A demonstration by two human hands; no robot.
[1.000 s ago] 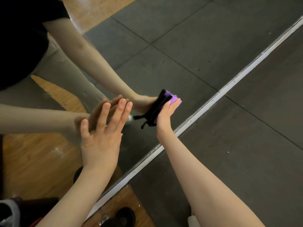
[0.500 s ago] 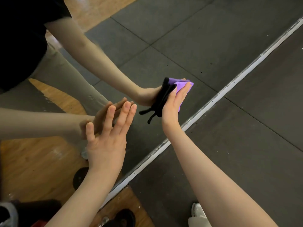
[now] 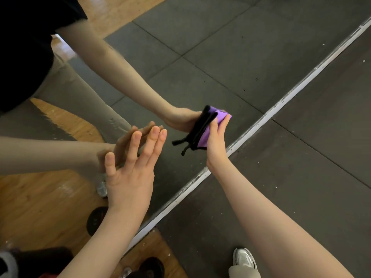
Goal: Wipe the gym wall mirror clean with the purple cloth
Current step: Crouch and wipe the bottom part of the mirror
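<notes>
I see my right hand (image 3: pixel 215 140) gripping the purple cloth (image 3: pixel 208 128), fingers and thumb curled round the folded wad and pressing it flat against the wall mirror (image 3: pixel 200 47). The cloth sits just right of the frame's centre, low on the glass, near the mirror's white bottom edge strip (image 3: pixel 261 121), which runs on a diagonal from about 7 o'clock up to 2 o'clock. A black trim with two loose black ends (image 3: pixel 180 144) hangs off the cloth toward 8 o'clock. The cloth's own reflection meets it at the glass, so the two read as one bundle.

My left hand (image 3: pixel 130 173) is at about 8 o'clock from the cloth, apart from it. Its fingers (image 3: pixel 152 143) are straight and spread, holding nothing, with the tips laid against the glass where they meet their reflection.

In the mirror I see both reflected forearms reaching in from 10 o'clock, a black top and grey trousers. Dark rubber floor tiles (image 3: pixel 301 177) fill the right half from 1 to 5 o'clock. Wooden flooring (image 3: pixel 40 207) shows at 8 o'clock. A silver sneaker (image 3: pixel 244 257) shows at 5 o'clock, between my forearms. Dark round objects (image 3: pixel 152 267) lie at 6 o'clock; I cannot tell what they are.
</notes>
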